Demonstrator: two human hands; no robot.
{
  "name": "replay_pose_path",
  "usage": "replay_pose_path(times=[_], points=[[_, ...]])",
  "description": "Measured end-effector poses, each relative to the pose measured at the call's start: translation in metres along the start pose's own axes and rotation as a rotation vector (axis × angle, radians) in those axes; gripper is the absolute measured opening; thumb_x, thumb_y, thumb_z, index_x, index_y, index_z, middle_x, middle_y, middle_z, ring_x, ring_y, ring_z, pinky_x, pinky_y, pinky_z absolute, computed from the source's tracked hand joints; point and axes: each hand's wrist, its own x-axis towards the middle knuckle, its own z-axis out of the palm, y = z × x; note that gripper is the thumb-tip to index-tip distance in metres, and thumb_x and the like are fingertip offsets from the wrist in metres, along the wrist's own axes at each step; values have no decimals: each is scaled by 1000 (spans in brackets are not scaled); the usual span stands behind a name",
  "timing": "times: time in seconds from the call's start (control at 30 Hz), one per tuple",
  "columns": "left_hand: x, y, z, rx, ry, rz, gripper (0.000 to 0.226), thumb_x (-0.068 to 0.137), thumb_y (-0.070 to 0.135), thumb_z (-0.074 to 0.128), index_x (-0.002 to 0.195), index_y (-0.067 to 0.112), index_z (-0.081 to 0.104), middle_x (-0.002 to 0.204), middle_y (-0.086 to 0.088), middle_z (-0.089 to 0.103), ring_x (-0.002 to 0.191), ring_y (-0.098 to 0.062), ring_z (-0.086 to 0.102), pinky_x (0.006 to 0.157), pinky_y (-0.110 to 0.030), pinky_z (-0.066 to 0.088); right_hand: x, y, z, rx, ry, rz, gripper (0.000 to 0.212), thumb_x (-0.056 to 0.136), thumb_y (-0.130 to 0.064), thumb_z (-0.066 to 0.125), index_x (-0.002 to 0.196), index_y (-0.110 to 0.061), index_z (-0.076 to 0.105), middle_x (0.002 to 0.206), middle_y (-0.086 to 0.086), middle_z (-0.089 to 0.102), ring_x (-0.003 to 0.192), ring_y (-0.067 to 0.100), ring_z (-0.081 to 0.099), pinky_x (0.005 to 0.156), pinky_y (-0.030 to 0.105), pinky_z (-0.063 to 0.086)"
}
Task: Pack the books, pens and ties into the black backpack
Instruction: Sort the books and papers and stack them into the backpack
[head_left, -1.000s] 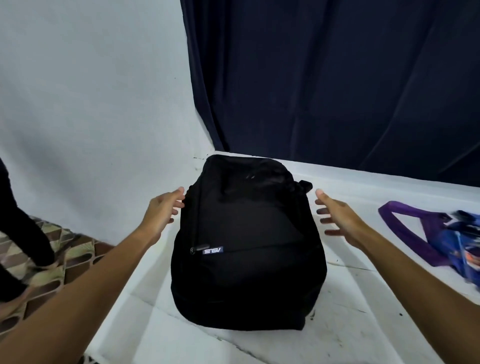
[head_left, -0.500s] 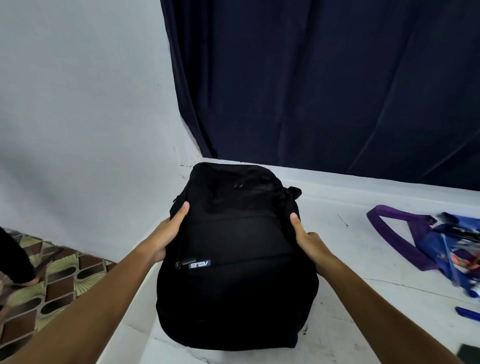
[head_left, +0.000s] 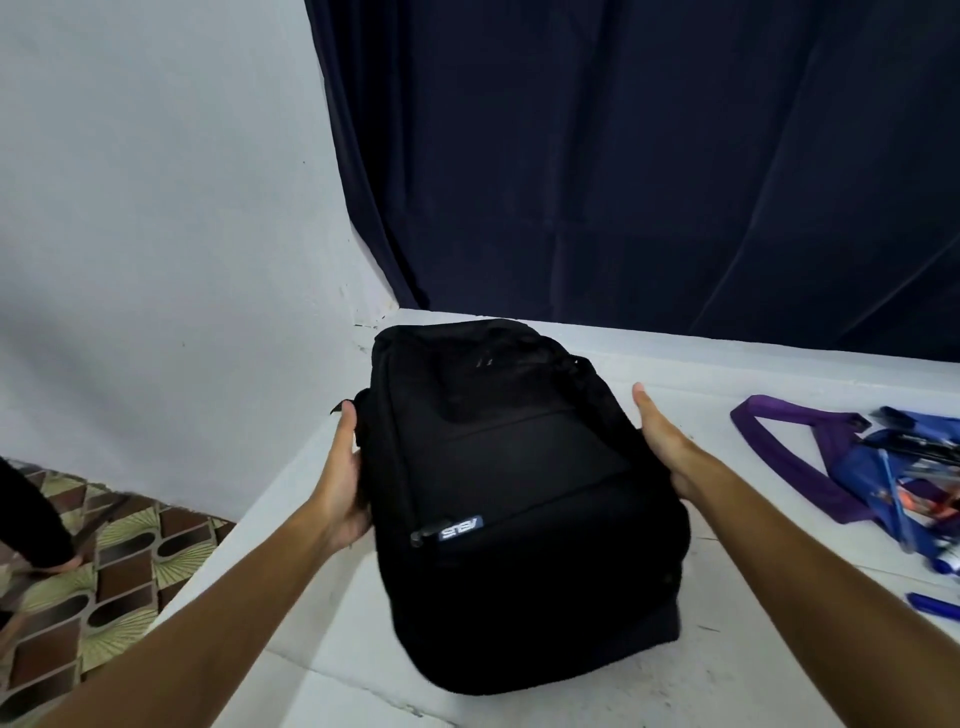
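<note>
The black backpack (head_left: 524, 504) lies flat on the white table (head_left: 779, 649), zipped shut, its top end toward the far corner. My left hand (head_left: 343, 483) grips its left side and my right hand (head_left: 662, 441) presses against its right side, so both hands hold it between them. At the right edge of the view a purple tie (head_left: 789, 457) lies looped beside a blue tie (head_left: 878, 473) with several pens (head_left: 898, 499) on it. One blue pen (head_left: 932, 605) lies apart, nearer me. No books are in view.
A dark blue curtain (head_left: 623, 156) hangs behind the table and a white wall (head_left: 156, 208) stands to the left. Patterned floor tiles (head_left: 104, 571) show at lower left, where a person's dark-clothed leg (head_left: 31, 519) stands.
Both hands closed in from open reach onto the backpack's sides. The backpack has turned slightly, its near end swinging right. My view shifted right, showing more ties and pens.
</note>
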Motion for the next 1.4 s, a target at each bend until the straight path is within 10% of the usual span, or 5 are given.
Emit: replay_pose_path(times=[0.27, 0.63, 0.8, 0.9, 1.4], points=[[-18, -54, 72, -384, -39, 17, 93, 68, 92, 41, 114, 16, 66, 90, -8, 55, 84, -25, 52, 89, -49, 49, -7, -7, -27, -396, 501, -514, 57, 89, -69, 39, 86, -18, 65, 98, 3, 65, 101, 28, 57, 95, 42, 41], [-30, -71, 134, 201, -305, -148, 111, 71, 88, 7, 153, 16, 27, 154, -11, 39, 140, -28, 40, 113, -51, 32, -54, 56, -25, -1339, 109, -548, 139, 51, -85, 64, 147, -39, -25, 157, 0, -30, 144, 30, -28, 116, 60, -6], [-20, -45, 98, 1142, -142, 1042, 69, 79, 79, 51, 93, 16, 74, 70, 1, 68, 64, -20, 62, 62, -40, 54, -55, 83, -75, -1383, 286, -363, 143, 45, -88, 64, 138, -45, -36, 156, 5, -34, 143, 38, -27, 113, 66, -4], [9, -19, 78, 1453, 85, 1573, 69, 73, 68, 67, 110, 11, 71, 107, -7, 65, 101, -29, 58, 84, -44, 47, -53, 94, -94, -1316, 298, -274, 145, 35, -94, 55, 140, -47, -33, 153, 3, -38, 141, 39, -30, 110, 68, -5], [61, 34, 61, 364, -35, 54, 66, 88, 79, 27, 116, 34, 67, 115, 4, 72, 112, -24, 64, 95, -48, 46, -33, 77, -123, 285, 145, -215, 66, 94, -67, 28, 143, -26, 44, 129, -5, 56, 117, 16, 54, 99, 32, 37]])
